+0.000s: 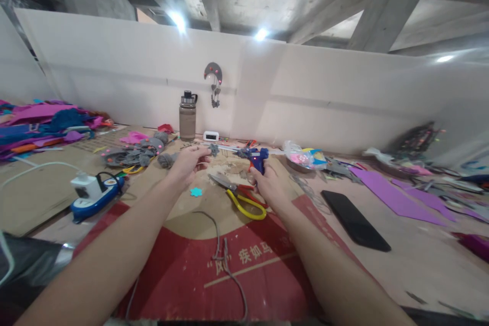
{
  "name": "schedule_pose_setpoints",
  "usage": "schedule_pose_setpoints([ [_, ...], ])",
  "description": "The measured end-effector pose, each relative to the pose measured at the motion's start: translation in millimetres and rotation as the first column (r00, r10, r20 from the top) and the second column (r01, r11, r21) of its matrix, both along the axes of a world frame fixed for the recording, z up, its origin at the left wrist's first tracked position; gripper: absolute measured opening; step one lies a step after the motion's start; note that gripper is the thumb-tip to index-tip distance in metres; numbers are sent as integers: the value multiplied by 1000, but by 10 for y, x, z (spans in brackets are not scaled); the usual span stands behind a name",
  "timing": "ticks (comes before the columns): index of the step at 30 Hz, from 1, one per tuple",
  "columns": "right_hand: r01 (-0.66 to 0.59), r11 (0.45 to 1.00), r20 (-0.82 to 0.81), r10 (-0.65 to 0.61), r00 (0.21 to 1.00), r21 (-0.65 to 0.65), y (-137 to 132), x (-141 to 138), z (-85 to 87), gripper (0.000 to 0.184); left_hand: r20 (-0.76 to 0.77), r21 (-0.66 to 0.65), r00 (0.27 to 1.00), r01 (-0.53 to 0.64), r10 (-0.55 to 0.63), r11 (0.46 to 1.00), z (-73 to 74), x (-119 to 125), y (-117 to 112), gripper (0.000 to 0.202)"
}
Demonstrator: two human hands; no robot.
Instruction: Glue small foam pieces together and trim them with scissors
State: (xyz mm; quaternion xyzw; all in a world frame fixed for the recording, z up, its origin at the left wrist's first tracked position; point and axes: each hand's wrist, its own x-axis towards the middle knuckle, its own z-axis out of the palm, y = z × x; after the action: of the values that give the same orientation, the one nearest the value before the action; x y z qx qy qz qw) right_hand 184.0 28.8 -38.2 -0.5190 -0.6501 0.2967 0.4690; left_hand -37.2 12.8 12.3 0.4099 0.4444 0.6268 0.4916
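My right hand (269,179) is wrapped round the handle of a blue hot glue gun (260,157), whose nozzle points left. My left hand (188,164) pinches a small grey felt piece (213,150) at its fingertips, a short gap away from the nozzle. Between and below the hands lie scissors (244,208) with yellow handles, with a red-handled tool (252,194) against them. A small turquoise flower cutout (196,192) rests below my left hand. Nearer to me, a grey cord (217,234) trails over the red printed board (183,275).
At left are a blue power strip (97,201) with a white plug, grey felt pieces (130,155) and colourful felt (46,122). A bottle (187,117) stands by the white partition (305,81). At right lie a black phone (355,220), a filled bowl (301,167) and purple sheets (393,196).
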Motion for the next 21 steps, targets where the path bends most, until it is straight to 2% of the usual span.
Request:
schedule_pose_setpoints([
  [2,13,996,89,-4,996,-92,115,75,-55,30,-8,34,999,35,-35,999,12,19,-19,19],
  [4,81,994,226,-62,972,-77,194,145,-84,27,-14,52,996,91,-91,994,28,39,-41,21],
  [7,208,978,470,-182,864,-4,246,226,-87,28,-18,49,985,171,-170,984,41,56,-61,23],
  [10,280,960,614,-220,758,-3,257,274,-74,32,-30,63,980,197,-195,978,25,48,-50,22],
  [14,342,940,705,-256,661,21,267,321,-74,39,-38,82,982,185,-183,979,-27,1,-3,22],
  [21,376,924,658,-328,678,73,234,412,-20,32,-3,100,991,131,-132,986,-65,-87,36,23],
])
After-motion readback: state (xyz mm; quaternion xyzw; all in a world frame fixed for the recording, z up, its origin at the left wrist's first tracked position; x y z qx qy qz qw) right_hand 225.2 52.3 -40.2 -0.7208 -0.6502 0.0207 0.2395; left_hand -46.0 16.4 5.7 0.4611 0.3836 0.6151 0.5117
